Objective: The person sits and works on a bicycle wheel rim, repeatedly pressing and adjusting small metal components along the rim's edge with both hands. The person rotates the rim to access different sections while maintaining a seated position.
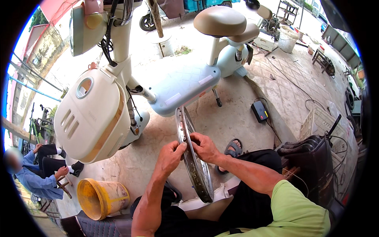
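A metal wheel rim [192, 169] with thin spokes stands on edge between my knees, its outer face turned toward me and holes showing along it. My left hand [169, 158] grips its left side at mid-height, the thumb pressed on the outer face. From the right, my right hand [203, 147] closes around the same stretch, fingers curled at the spoke side. The rim's lower end rests by a pale cloth or pad [221, 193] near my lap. Whether a small part sits under my fingertips is hidden.
A pale electric scooter [179, 89] with a cream front basket [89, 114] stands ahead. A yellow-stained bucket [103, 197] lies tilted at left, near a seated person [39, 173]. A black charger box [259, 111] with a cable lies on the floor. Dark seats [306, 158] and a crate [323, 126] crowd the right.
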Available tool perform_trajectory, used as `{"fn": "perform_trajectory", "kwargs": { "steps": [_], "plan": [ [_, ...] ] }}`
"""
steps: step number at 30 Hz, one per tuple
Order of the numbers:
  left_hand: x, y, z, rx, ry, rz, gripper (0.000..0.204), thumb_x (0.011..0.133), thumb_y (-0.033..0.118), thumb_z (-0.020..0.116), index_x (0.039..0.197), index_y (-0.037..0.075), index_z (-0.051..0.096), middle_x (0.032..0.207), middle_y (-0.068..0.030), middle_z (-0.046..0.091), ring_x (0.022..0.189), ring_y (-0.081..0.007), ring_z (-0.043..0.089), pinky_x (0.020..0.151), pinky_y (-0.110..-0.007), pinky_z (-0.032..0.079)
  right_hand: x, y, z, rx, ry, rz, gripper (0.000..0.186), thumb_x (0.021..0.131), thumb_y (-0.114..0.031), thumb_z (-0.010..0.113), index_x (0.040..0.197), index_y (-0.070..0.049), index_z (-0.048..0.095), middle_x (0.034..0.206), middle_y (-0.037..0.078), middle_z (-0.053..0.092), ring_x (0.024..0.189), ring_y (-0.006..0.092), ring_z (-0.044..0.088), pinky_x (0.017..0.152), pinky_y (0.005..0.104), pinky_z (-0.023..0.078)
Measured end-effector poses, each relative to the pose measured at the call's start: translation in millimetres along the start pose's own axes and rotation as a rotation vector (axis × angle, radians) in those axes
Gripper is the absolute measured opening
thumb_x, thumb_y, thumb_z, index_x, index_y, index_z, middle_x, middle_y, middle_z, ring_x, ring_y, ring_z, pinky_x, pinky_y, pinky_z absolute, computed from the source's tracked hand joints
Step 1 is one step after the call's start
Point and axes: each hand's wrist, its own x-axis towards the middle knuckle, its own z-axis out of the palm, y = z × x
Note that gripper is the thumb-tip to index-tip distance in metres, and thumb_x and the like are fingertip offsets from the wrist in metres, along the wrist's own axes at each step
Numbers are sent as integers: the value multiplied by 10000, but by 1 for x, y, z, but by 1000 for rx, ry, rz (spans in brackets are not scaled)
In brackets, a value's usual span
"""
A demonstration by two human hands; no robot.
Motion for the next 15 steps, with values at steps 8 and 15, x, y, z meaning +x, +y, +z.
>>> {"fn": "perform_trajectory", "kwargs": {
  "steps": [8, 15],
  "plan": [
    [0, 1, -1, 19, -40, -16, 284, 997, 251, 611, 868, 2, 650, 758, 5, 595, 669, -80, 513, 619, -243, 431, -2, -1, -2, 71, -29, 56, 231, 997, -151, 634, 1165, 1, 590, 996, 22, 658, 850, 69, 601, 725, 249, 514],
    [0, 4, -1, 13, -39, -30, 283, 997, 260, 613, 882, 4, 650, 764, 3, 598, 674, -79, 514, 620, -244, 429, -1, 1, 2, 69, 9, -18, 220, 1013, -164, 609, 1155, 4, 609, 960, 21, 670, 837, 74, 611, 732, 254, 520]
  ]
}}
